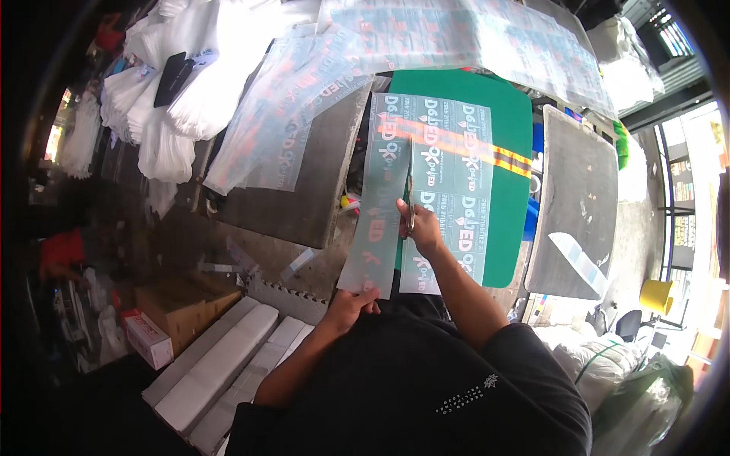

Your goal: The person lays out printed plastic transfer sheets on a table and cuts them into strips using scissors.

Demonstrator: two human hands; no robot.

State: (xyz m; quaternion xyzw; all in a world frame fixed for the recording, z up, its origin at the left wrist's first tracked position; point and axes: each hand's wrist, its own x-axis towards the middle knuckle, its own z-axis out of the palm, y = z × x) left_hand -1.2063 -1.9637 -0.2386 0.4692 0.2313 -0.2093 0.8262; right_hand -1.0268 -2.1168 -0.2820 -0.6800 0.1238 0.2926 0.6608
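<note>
A translucent printed sheet with repeated lettering lies over a green board. My right hand grips a pair of scissors, whose blades point away from me along a cut in the sheet. To the left of that cut runs a long strip, partly separated from the rest. My left hand pinches the near end of this strip, close to my body. An orange and yellow reflective band crosses the board, running partly beneath the sheet.
More printed sheets cover the far side, beside stacked white bags bearing a dark phone-like object. A grey board with a sheet scrap lies right. Long white boxes and a cardboard box stand lower left.
</note>
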